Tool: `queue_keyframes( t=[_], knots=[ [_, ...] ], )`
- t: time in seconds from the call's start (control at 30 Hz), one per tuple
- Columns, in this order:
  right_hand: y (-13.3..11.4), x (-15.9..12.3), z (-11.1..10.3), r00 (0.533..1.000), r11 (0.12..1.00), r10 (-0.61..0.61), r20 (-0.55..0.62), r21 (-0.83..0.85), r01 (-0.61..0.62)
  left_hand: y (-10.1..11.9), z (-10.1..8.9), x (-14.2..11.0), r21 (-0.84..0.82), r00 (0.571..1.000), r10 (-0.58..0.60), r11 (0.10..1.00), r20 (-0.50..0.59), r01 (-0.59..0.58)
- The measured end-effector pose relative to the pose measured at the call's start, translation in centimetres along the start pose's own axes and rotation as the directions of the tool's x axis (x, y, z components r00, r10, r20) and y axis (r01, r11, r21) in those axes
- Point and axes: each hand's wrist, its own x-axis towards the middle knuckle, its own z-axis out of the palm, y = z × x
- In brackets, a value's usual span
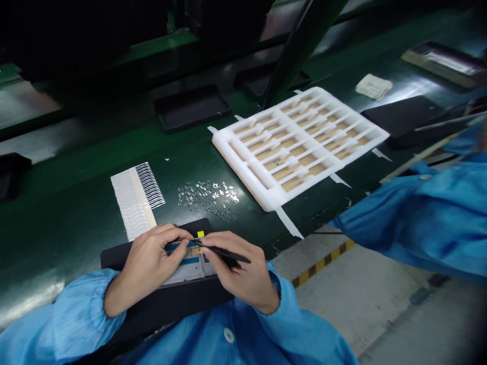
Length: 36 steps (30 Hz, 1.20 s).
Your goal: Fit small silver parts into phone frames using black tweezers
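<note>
1. Holding a white-and-blue flat panel (186,271): left hand (146,266), lower center, its grip clenched on the panel's upper edge; the panel lies on a black mat (122,258).
2. Grasping slim black tweezers (224,252): right hand (238,271), its grip clenched on the shaft, with the tips at the panel's upper edge, near a yellow label (200,233) on the mat.
3. Lying on the green desk (76,197), center left: loose small metal pieces (207,198) and, beside them, a white comb-edged strip sheet (135,197).
4. Resting at upper center right: a white foam tray (232,152) with tan-lined slots, held by white tape (289,223).
5. Reaching in from the right edge: a co-worker's blue sleeve (418,223), above a floor (380,309) with yellow-and-black tape (323,263).
</note>
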Motion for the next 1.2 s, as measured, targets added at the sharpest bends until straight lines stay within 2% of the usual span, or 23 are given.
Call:
queue_keyframes(
  t=[0.1,0.17,0.3,0.37,0.4,0.47,0.53,0.6,0.67,0.77,0.97,1.13,1.2],
  knots=[
    [0.4,-0.3,0.0,0.998,0.998,-0.066,0.018,0.003,0.066,-0.5,-0.1,-0.2,0.100,0.993,0.119,0.988,0.004,-0.119],
    [0.6,-0.4,0.0,0.998,0.998,-0.065,0.014,0.006,0.065,-0.7,-0.2,-0.6,0.213,0.974,0.225,0.952,0.001,-0.220],
    [0.5,-0.5,0.3,0.999,0.999,-0.033,0.005,-0.010,0.033,-0.6,-0.4,-1.7,0.480,0.890,0.456,0.783,-0.011,-0.396],
    [0.3,-0.5,0.4,1.000,0.999,-0.021,0.008,-0.029,0.021,-0.5,-0.7,-1.7,0.557,0.850,0.526,0.705,0.005,-0.440],
    [0.2,-0.5,0.5,1.000,0.999,-0.014,0.006,-0.036,0.014,-0.6,-1.0,-1.6,0.562,0.844,0.537,0.699,-0.004,-0.442],
    [0.1,-0.4,0.5,1.000,0.999,0.009,-0.013,-0.034,-0.010,-1.2,-1.7,-0.9,0.556,0.857,0.511,0.732,-0.066,-0.394],
    [-0.1,-0.3,0.5,0.998,0.999,0.049,-0.047,-0.005,-0.049,-2.4,-2.6,0.2,0.607,0.893,0.427,0.751,-0.145,-0.260],
    [-0.3,-0.1,0.3,0.992,0.995,0.094,-0.083,0.036,-0.092,-3.9,-3.2,1.3,0.692,0.921,0.344,0.711,-0.184,-0.127],
    [-0.3,0.0,0.1,0.986,0.991,0.123,-0.114,0.062,-0.116,-5.1,-3.5,2.1,0.743,0.939,0.298,0.665,-0.173,-0.074],
    [-0.3,0.1,-0.2,0.981,0.990,0.129,-0.143,0.082,-0.118,-5.8,-3.4,2.5,0.778,0.949,0.290,0.623,-0.124,-0.088],
    [0.1,-0.3,-0.7,0.972,0.985,0.160,-0.172,0.093,-0.145,-5.2,-3.2,2.3,0.827,0.963,0.262,0.553,-0.054,-0.105],
    [0.0,-0.5,-1.5,0.974,0.986,0.116,-0.195,0.137,-0.090,-4.8,-4.0,2.0,0.809,0.962,0.265,0.578,-0.063,-0.106],
    [-0.5,-0.5,-1.7,0.981,0.991,0.062,-0.182,0.128,-0.039,-3.8,-4.1,1.5,0.740,0.947,0.308,0.658,-0.091,-0.142]
  ],
)
